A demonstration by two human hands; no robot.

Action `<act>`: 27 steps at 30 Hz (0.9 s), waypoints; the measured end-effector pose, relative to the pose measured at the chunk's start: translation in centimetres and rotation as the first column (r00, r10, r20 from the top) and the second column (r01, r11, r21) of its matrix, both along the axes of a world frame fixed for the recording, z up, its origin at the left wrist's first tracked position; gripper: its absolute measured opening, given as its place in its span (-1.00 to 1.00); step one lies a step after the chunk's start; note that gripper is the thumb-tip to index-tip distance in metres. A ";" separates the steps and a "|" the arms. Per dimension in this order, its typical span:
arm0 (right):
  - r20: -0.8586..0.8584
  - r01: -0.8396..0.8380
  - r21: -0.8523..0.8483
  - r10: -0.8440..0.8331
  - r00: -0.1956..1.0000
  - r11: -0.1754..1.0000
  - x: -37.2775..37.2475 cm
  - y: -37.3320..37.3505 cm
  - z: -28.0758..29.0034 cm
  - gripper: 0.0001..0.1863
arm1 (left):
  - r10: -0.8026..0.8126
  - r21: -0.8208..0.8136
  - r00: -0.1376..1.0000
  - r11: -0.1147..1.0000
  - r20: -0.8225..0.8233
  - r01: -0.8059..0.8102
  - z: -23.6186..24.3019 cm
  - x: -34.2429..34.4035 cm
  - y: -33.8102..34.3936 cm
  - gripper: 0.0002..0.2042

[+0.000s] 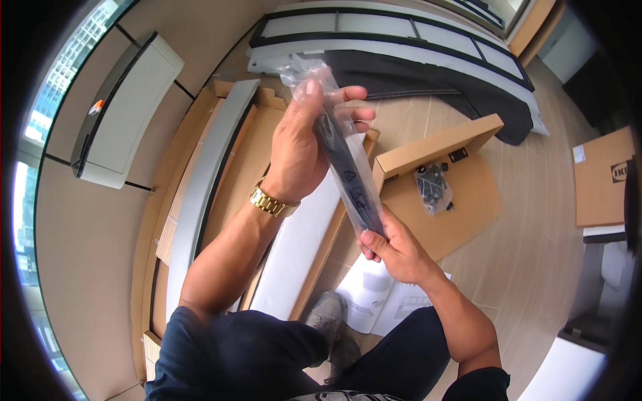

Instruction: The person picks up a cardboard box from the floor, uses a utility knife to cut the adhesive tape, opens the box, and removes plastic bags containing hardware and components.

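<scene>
A long clear plastic bag with a narrow dark part inside runs slantwise between my hands. What the dark part is, I cannot make out. My left hand, with a gold watch on its wrist, holds the bag's upper end, thumb in front and fingers behind it. The film is crumpled above that thumb. My right hand pinches the lower end between thumb and fingers. Below it on the floor lies an open instruction booklet with line drawings, partly hidden by my right hand and leg.
Left of me, an opened long carton holds long pale panels. Right of the bag, another small bag of dark hardware lies on an opened cardboard box. A bed-like frame with black fabric stands behind. A carton is far right.
</scene>
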State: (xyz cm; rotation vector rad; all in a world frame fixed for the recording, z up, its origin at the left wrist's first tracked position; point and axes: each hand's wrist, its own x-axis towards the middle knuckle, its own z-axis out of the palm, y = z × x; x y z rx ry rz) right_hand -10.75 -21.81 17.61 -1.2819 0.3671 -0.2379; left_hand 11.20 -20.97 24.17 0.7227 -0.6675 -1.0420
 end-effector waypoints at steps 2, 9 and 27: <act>0.034 0.013 -0.006 -0.012 0.999 1.000 0.3 0.0 -0.1 -0.46 | -0.005 -0.014 0.996 1.000 0.091 0.006 -0.4 0.0 0.5 -0.47; 0.122 0.086 -0.066 -0.077 0.990 0.994 0.5 -0.6 -0.8 -0.57 | -0.157 -0.058 0.934 0.981 0.320 0.185 -2.5 -2.3 1.2 -0.65; 0.227 0.250 0.300 -0.324 0.919 0.921 0.5 -3.0 -4.6 -0.66 | -0.248 -0.056 0.927 0.960 0.283 0.274 0.2 -1.8 3.2 -0.49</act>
